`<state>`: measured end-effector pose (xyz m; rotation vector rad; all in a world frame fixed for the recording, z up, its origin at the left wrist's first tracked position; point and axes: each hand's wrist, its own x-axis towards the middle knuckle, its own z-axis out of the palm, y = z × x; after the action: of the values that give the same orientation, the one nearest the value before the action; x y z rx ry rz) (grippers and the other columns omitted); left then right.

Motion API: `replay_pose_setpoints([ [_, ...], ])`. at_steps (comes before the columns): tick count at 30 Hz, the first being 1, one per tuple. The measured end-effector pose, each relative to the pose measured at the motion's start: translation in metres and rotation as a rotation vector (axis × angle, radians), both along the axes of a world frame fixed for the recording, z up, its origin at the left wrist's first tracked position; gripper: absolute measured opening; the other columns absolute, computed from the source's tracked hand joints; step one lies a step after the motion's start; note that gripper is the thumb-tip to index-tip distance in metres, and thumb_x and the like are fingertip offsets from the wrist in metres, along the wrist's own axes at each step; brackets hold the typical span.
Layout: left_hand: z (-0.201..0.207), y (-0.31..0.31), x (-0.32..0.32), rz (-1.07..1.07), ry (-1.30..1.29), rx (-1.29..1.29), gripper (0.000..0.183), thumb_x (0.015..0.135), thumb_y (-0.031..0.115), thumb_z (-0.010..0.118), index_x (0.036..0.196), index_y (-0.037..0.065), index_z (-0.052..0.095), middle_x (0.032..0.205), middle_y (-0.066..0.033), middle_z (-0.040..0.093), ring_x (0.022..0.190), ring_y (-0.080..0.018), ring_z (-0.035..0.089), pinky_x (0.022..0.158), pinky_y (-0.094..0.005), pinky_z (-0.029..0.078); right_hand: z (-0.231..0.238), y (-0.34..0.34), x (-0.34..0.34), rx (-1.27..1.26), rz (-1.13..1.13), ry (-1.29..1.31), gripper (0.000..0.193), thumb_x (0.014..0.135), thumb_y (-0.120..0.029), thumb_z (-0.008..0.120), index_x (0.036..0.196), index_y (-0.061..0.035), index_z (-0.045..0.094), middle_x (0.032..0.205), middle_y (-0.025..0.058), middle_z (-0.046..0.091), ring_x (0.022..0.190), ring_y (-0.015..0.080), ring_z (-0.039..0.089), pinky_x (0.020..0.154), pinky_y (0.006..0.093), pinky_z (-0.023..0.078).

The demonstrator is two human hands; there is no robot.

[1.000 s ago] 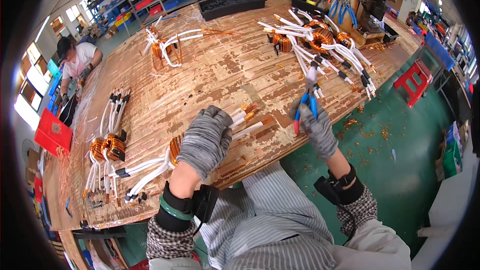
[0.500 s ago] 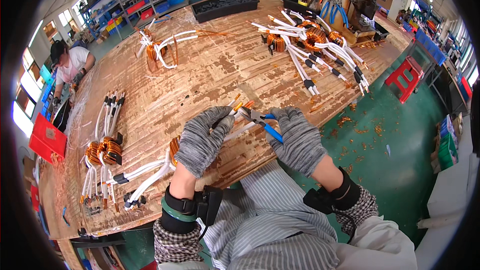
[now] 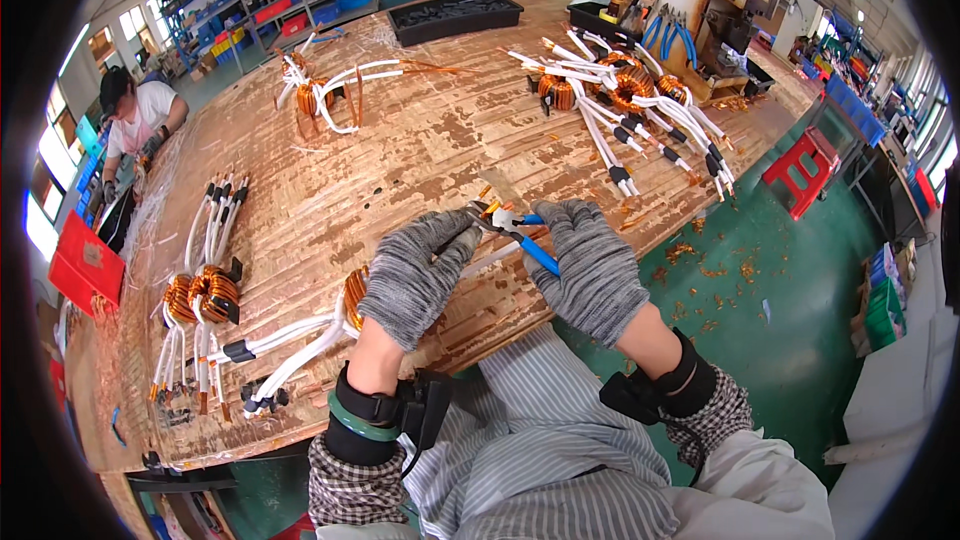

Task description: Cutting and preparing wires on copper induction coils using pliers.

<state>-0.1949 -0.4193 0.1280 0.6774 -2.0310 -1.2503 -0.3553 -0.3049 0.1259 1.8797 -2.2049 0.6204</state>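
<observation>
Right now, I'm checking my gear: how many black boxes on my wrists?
2: one black box at the left hand, another black box at the right hand, each wrist-mounted.

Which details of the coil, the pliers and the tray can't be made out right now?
Head view:
- Coil: right side hidden behind the left hand.
- Pliers: handle ends partly covered by the right hand.
- Wire ends: too small to tell whether the jaws grip one.
- Black tray: pieces inside too small to identify.
</observation>
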Motion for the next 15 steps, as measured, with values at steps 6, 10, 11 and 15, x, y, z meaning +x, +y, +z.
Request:
replay_pose_setpoints([
  [6, 0.0035, -0.0001, -0.0016, 0.015, -0.047, -0.086, 0.023, 0.083, 0.012, 0.059, 0.101, -0.002, 0.062, 0.081, -0.0084, 0.062, 0.07, -0.0113, 0.055, 0.064, -0.0244, 0.045, 0.0057, -0.0008, -0.0023, 0.027, 0.003, -0.02, 0.052, 0.077, -0.03, 0.056, 0.115, 0.005, 0.047, 0.109, 0.0249, 0.051, 0.104, 0.0369, 0.049, 0.094, 0.0423, 0.037],
  [10, -0.0013, -0.0004, -0.0005, 0.031, -0.054, -0.155, 0.022, 0.083, 0.011, 0.059, 0.101, -0.002, 0.062, 0.085, -0.0108, 0.064, 0.075, -0.0124, 0.058, 0.068, -0.0253, 0.046, 0.0091, 0.001, -0.0029, 0.08, 0.037, -0.124, 0.053, 0.075, -0.029, 0.059, 0.114, 0.0039, 0.048, 0.105, 0.0229, 0.052, 0.101, 0.0352, 0.05, 0.091, 0.0414, 0.039],
  [11, -0.0025, -0.0006, -0.0008, 0.036, -0.042, -0.176, 0.022, 0.082, 0.01, 0.059, 0.1, -0.002, 0.062, 0.086, -0.0114, 0.065, 0.077, -0.0127, 0.058, 0.069, -0.0256, 0.046, 0.0101, 0.0007, -0.0019, 0.082, 0.038, -0.122, 0.053, 0.075, -0.029, 0.059, 0.114, 0.0039, 0.048, 0.105, 0.0229, 0.052, 0.101, 0.0352, 0.05, 0.091, 0.0414, 0.039],
  [15, -0.0057, -0.0028, -0.0024, 0.036, -0.039, -0.118, 0.022, 0.083, 0.01, 0.059, 0.1, -0.002, 0.062, 0.086, -0.0115, 0.065, 0.076, -0.0129, 0.058, 0.07, -0.026, 0.046, 0.0102, -0.0013, 0.0, 0.014, -0.039, 0.203, 0.047, 0.077, -0.03, 0.059, 0.111, 0.0018, 0.051, 0.097, 0.0193, 0.056, 0.092, 0.0299, 0.055, 0.081, 0.0392, 0.044],
])
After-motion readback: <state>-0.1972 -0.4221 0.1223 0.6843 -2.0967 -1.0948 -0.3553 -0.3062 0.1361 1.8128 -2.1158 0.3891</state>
